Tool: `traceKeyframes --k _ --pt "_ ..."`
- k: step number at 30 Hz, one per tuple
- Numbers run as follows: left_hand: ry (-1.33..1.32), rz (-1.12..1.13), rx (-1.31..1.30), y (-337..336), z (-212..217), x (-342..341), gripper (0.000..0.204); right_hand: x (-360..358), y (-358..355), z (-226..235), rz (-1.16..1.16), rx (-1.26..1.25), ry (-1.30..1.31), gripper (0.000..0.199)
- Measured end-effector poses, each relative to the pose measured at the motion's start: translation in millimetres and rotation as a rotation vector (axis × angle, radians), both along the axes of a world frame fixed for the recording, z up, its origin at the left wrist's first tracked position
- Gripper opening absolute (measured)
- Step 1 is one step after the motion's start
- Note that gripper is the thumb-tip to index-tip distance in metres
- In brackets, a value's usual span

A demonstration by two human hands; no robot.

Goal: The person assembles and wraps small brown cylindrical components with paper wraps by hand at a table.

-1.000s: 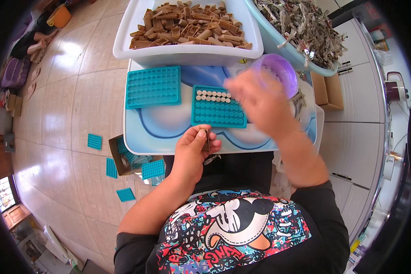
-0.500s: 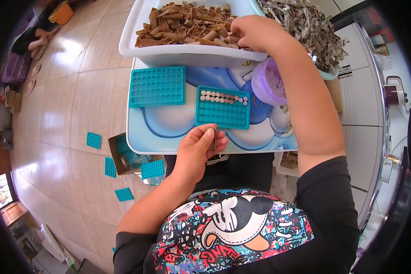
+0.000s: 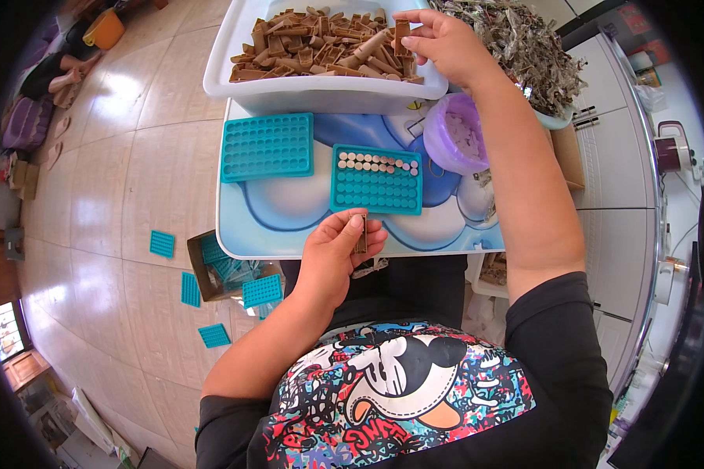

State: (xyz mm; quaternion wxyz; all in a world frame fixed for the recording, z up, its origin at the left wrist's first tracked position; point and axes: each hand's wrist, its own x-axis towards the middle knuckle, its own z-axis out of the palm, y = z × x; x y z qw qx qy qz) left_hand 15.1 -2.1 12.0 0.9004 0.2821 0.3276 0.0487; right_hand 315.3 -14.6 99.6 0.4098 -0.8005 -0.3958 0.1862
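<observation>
My left hand (image 3: 336, 248) rests at the near edge of the small blue-and-white table (image 3: 281, 199), pinching a small brown piece (image 3: 361, 233) upright. Just beyond it lies a teal tray with rows of holes (image 3: 375, 181), its far row filled with round pale caps. My right hand (image 3: 438, 35) reaches over the white tub of brown pieces (image 3: 321, 82) and grips one brown piece (image 3: 402, 33) at the tub's right end. A second teal tray (image 3: 267, 146), with no caps in it, lies to the left.
A purple bowl (image 3: 460, 134) sits right of the filled tray. A bin of grey scraps (image 3: 532, 47) stands at the far right. On the tiled floor to the left are a cardboard box of teal trays (image 3: 225, 266) and loose teal trays (image 3: 162, 243).
My right hand moved from above the filled teal tray up to the white tub and closed on a brown piece. My left hand stayed at the table edge with its piece.
</observation>
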Motion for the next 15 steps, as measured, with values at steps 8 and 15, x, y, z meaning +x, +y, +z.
traceKeyframes --k 8,15 --pt "-0.003 -0.01 0.012 0 -3 1 0.022 -23 9 11 -0.063 0.427 0.489 0.016" --pt "0.007 -0.024 0.034 0 0 1 0.022 -24 22 8 0.024 -0.441 -0.475 0.023"
